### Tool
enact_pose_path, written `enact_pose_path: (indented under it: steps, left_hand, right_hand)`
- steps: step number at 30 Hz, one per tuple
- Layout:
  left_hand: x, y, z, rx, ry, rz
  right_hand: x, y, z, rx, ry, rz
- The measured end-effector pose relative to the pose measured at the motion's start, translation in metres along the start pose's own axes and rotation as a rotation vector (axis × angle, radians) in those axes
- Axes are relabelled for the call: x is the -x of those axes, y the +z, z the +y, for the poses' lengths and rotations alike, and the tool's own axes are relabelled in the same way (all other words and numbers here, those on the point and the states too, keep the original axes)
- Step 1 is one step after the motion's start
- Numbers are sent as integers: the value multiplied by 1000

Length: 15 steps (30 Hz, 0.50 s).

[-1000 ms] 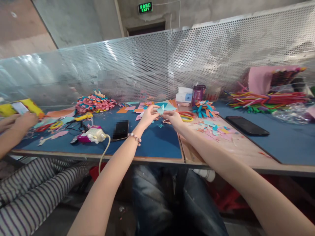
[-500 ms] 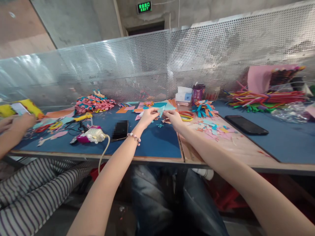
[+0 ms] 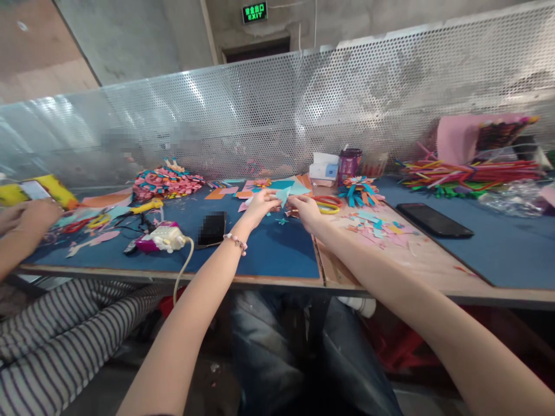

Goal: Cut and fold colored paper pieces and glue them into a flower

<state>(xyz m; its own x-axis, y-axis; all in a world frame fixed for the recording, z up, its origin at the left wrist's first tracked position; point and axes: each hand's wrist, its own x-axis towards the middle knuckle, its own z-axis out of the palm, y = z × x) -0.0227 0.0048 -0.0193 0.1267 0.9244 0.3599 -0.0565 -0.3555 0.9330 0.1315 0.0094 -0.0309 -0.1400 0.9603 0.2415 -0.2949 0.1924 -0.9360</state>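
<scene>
Over the blue mat, a small light-blue paper piece [image 3: 284, 196] with pointed corners stands between my two hands. Its left side is pinched by my left hand [image 3: 261, 208], which wears a beaded bracelet on the wrist. At its right edge, my right hand [image 3: 306, 209] is closed with thumb and fingers together; the fingertips are partly hidden. A small teal star-shaped cutout [image 3: 282, 221] lies on the mat just below the hands. Behind them are pink, orange and blue paper sheets [image 3: 299, 186]. Scissors with red and yellow handles [image 3: 329, 204] lie beside my right hand.
Paper scraps [image 3: 377, 227] cover the wooden strip at right, near a black phone [image 3: 435, 220]. A tissue pack [image 3: 324, 169] and purple cup [image 3: 349, 164] stand behind. Leftward are a power strip [image 3: 162, 238], a glue gun [image 3: 147, 205] and a co-worker's hands [image 3: 34, 216].
The light-blue piece has turned and shifted slightly between my fingers. Both hands stay in nearly the same place.
</scene>
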Motion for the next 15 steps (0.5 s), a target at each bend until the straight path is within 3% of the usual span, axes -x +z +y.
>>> enact_pose_path:
  steps: [6, 10, 15]
  left_hand:
    - [2, 0, 3, -76, 21, -46]
    - [3, 0, 6, -130, -8, 23]
    - [3, 0, 3, -260, 36, -10]
  right_hand:
    - [2, 1, -3, 57, -24, 12]
    - [5, 4, -7, 225, -20, 97]
    - [11, 9, -7, 277, 84, -15]
